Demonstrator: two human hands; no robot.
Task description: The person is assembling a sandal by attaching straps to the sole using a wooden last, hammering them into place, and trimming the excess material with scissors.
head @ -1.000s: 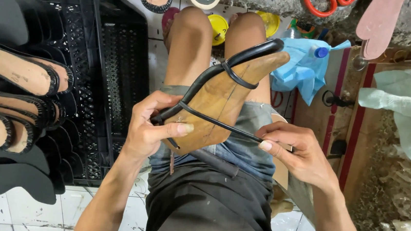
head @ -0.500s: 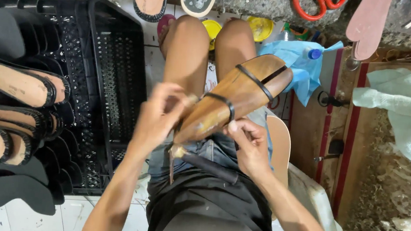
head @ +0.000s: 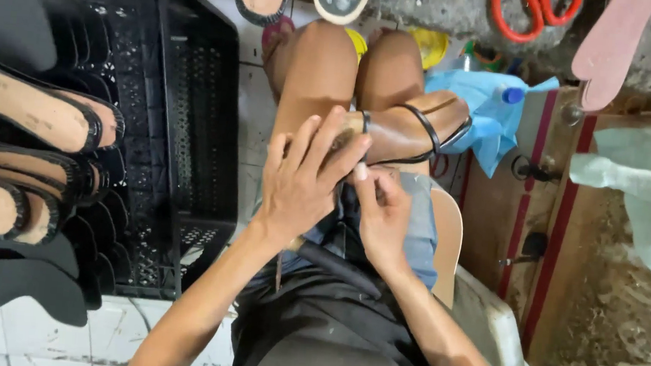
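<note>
A brown wooden shoe last (head: 411, 132) with thin black straps (head: 429, 131) across it lies over my lap, its toe pointing right. My left hand (head: 303, 177) wraps over the last's near end and hides it. My right hand (head: 384, 211) is closed just below, fingertips pinching at a black strap where it meets the last. A black strip (head: 334, 265) rests on my lap under both hands.
A black plastic crate (head: 189, 141) at the left holds several flat sandals with tan insoles (head: 29, 109). A blue cloth (head: 493, 115) and a small bottle lie to the right of my knees. Orange scissors (head: 536, 10) and loose soles lie at the top. A wooden bench stands at the right.
The last has turned from pointing up-right to lying nearly level. My hands have closed together over its near end, and the long strap loop once stretched between them is gone.
</note>
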